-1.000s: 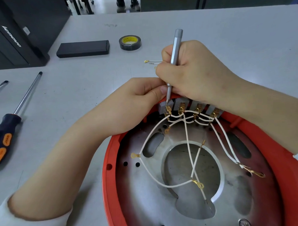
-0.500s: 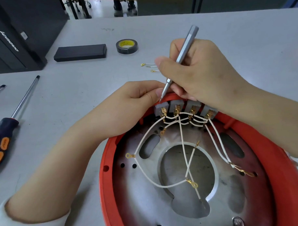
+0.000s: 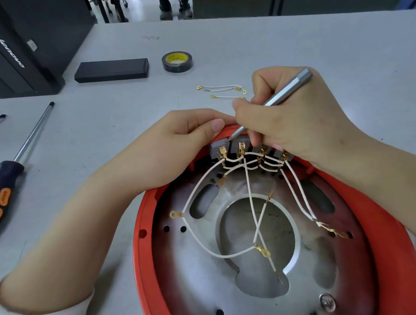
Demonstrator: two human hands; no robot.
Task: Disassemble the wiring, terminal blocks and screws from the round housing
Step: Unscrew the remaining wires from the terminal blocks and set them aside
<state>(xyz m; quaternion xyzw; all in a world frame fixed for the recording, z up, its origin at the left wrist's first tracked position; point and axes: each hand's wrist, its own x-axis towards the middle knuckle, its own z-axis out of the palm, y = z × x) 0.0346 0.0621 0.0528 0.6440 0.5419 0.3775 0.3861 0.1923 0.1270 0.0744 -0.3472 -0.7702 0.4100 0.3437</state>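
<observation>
The round housing (image 3: 143, 221) has a red rim and a metal plate inside. A row of grey terminal blocks (image 3: 219, 147) sits at its far rim, with white wires (image 3: 249, 198) and gold lugs running down over the plate. My right hand (image 3: 295, 121) grips a slim silver screwdriver (image 3: 287, 91), tilted low, its tip at the top of the leftmost block. My left hand (image 3: 178, 146) grips the red rim right beside that block, thumb on the rim's top edge.
Two short loose wires (image 3: 221, 91) lie on the table beyond my hands. A roll of black tape (image 3: 177, 61) and a black box (image 3: 112, 70) sit further back. A large black-and-orange screwdriver (image 3: 13, 161) lies at the left, a black computer case (image 3: 21, 50) behind it.
The silver screwdriver has tilted over from near upright to a low slant, and its tip moved from the gold terminal up to the top of the leftmost block. My left hand stayed on the rim.
</observation>
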